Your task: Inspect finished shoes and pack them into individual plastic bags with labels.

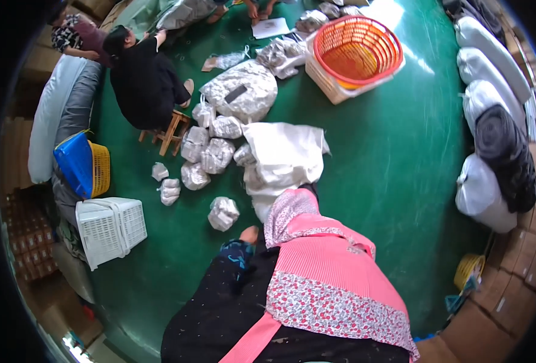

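Note:
A dark sleeve with a blue patterned cuff rises from the lower edge. Past it shows a small patch of skin, most likely my left hand [250,234], its fingers not readable. It is nearest to a crinkled, clear-wrapped silvery bundle [224,213] on the floor and the lower end of a white woven sack [283,154]. Pink striped cloth with floral bands [334,266] fills the lower middle and covers the sack's near end. My right hand does not show. Several more silvery bundles [217,155] lie left of the sack, by a large full clear bag [242,91].
A red basket [360,83] sits in a pale crate beyond the sack. White crates [112,228] and a blue basket [74,164] stand left. A person in black [144,81] sits on a wooden stool [172,133]. Stuffed sacks [482,190] and cartons [479,327] line the right.

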A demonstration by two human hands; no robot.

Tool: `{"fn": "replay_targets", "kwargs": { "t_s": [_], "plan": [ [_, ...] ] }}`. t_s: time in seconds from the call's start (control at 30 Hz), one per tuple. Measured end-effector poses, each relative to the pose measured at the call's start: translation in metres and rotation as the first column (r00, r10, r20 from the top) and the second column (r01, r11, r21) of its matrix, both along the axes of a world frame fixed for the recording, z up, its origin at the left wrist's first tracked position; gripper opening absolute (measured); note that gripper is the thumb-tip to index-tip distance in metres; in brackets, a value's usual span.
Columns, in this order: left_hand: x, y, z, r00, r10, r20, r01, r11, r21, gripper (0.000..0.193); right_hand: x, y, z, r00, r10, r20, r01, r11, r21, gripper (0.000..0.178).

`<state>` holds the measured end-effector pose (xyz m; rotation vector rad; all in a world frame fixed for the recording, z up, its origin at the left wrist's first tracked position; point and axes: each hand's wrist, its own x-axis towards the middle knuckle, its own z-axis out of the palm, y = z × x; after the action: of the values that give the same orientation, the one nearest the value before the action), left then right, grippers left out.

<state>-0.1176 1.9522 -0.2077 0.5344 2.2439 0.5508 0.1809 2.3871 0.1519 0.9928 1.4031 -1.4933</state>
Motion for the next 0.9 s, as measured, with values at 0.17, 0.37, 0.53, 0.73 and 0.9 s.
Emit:
{"fn": "replay_targets", "kwargs": {
  "t_s": [0.17,0.37,0.53,0.73,0.9],
  "plan": [
    [-0.135,0.233,0.073,0.794,-0.451,-0.407,0.471,0.880,-0.057,0.025,-0.080,0.113,-0.008,0.992,0.102,0.069,-0.105,0.994,0.031,0.048],
    [-0.193,0.299,0.171,0.929,-0.259,0.264,0.262,0.965,0.024,0.043,-0.189,0.267,-0.028,0.982,0.175,0.072,-0.180,0.980,0.084,0.048],
    [-0.241,0.389,0.183,0.970,0.030,0.243,-0.010,0.996,-0.086,0.040,-0.305,0.405,-0.062,0.967,0.240,0.088,-0.250,0.959,0.134,0.048],
    [-0.338,0.553,0.192,0.966,0.099,0.238,-0.076,0.992,-0.102,0.040,-0.457,0.583,-0.074,0.929,0.344,0.135,-0.362,0.919,0.155,0.048],
    [-0.384,0.601,0.228,0.942,0.206,0.266,-0.155,0.967,-0.200,0.040,-0.570,0.642,-0.100,0.865,0.468,0.181,-0.487,0.870,0.079,0.048]
  ]
}}
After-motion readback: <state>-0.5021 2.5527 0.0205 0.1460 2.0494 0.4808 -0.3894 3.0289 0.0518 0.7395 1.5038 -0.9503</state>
